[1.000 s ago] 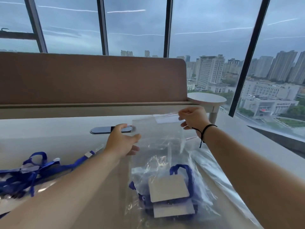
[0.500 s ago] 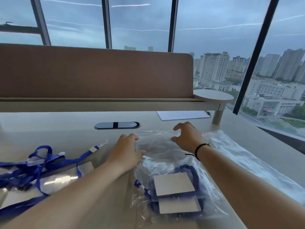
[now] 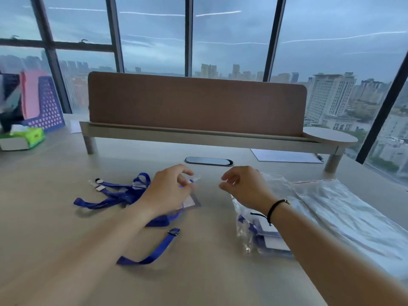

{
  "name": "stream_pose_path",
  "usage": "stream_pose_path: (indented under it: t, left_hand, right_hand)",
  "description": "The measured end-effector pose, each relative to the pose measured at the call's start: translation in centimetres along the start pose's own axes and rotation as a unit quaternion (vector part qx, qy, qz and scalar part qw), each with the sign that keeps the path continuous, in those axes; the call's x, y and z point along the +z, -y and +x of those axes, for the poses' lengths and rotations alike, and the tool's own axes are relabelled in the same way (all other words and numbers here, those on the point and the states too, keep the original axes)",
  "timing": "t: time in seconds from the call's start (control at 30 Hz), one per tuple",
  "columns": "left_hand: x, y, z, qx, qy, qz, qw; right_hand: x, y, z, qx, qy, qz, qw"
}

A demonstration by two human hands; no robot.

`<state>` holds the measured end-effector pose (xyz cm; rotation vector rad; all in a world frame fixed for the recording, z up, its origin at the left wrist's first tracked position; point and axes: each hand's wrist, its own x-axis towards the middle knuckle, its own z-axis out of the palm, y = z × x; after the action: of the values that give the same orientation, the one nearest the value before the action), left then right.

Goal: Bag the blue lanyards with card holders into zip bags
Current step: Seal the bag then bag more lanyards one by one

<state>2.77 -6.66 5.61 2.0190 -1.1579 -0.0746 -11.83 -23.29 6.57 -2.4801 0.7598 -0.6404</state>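
**A:** Head view, the only one. Your left hand (image 3: 170,191) sits mid-frame over the heap of blue lanyards (image 3: 114,193). What does its grip have?

**B:** Your fingers are curled, and the fingertips (image 3: 187,173) seem to pinch a clear card holder (image 3: 192,200) that lies partly under the hand. Motion blur keeps me from being sure the pinch has closed. I judge you reach there because the holder is the stiff part, and lifting it brings the strap along.

**A:** And the loose strap end with the buckle (image 3: 174,231), lower centre?

**B:** It trails toward you across the tabletop (image 3: 55,217), apart from the hand. It could snag if you lift fast.

**A:** Your right hand (image 3: 245,186)?

**B:** It hangs just right of centre, fingers loosely curled, thumb near forefinger, holding nothing I can make out. It hovers above the top of the filled zip bag (image 3: 260,235), which lies under your wrist with lanyards and white cards inside. Whether that bag is sealed, I cannot tell.

**A:** Empty bags?

**B:** A flat stack of zip bags (image 3: 344,208) lies at the right of the frame, just beside the filled one, within easy reach of your right hand.
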Motion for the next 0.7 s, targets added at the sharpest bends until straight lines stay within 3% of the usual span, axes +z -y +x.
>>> stream_pose_path:
  t: [0.17, 0.33, 0.43, 0.6, 0.7]
  left_hand:
    - [-4.3, 4.6, -4.9, -0.029, 0.002, 0.002, 1.000]
    - [-5.6, 7.2, -9.0, -0.009, 0.006, -0.010, 1.000]
    - [-5.6, 7.6, -10.8, 0.032, 0.040, -0.019, 0.998]
    - [-4.6, 8.0, -12.0, 0.092, 0.115, 0.115, 0.982]
    - [-4.3, 8.0, -12.0, 0.112, 0.108, 0.126, 0.980]
  right_hand:
    - [4.7, 5.5, -4.1, -0.014, 0.029, 0.093, 0.995]
    - [8.8, 7.7, -8.0, -0.078, 0.157, 0.048, 0.983]
    - [9.5, 7.2, -9.3, -0.107, 0.155, 0.022, 0.982]
    - [9.2, 6.4, -10.1, -0.163, 0.162, -0.020, 0.973]
    - [9.6, 6.6, -9.9, -0.160, 0.123, -0.023, 0.979]
